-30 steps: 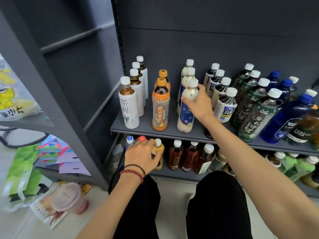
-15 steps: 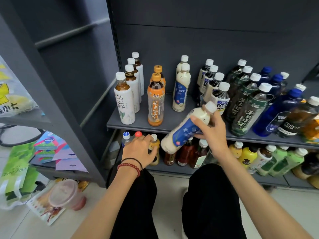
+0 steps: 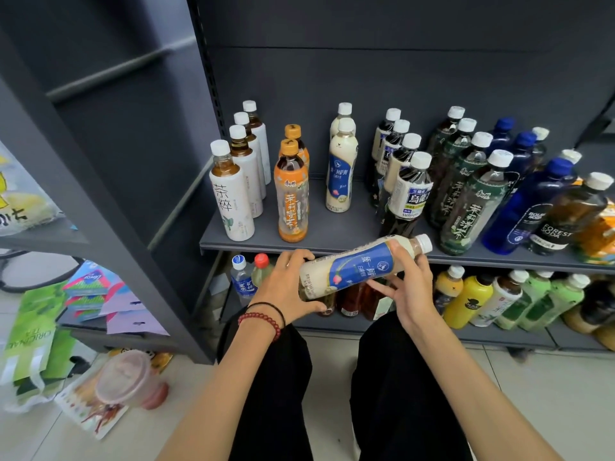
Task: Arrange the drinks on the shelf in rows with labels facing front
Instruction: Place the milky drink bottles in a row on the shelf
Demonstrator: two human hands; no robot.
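A cream milk-tea bottle [image 3: 356, 267] with a blue label lies nearly level in front of the grey shelf [image 3: 339, 232], its white cap to the right. My left hand [image 3: 286, 287] grips its base end and my right hand [image 3: 407, 284] grips it near the neck. On the shelf, two more cream milk-tea bottles [image 3: 342, 171] stand in a row, with bare shelf in front of them. To their left stand orange tea bottles [image 3: 291, 194] and white-labelled tea bottles [image 3: 231, 197]. To the right are oolong bottles [image 3: 407, 191], green tea bottles [image 3: 472, 201] and blue bottles [image 3: 529, 204].
A lower shelf [image 3: 499, 334] holds water, red, yellow and green bottles. At the far right a dark soda bottle [image 3: 565, 217] leans. Snack packs and a pink lidded cup [image 3: 129, 380] lie on the tiled floor at the left. My dark-trousered knees are below the hands.
My right hand lifted the front cream bottle off the shelf and brought it down, tipped sideways. My left hand left the lower-shelf bottles and took hold of its base.
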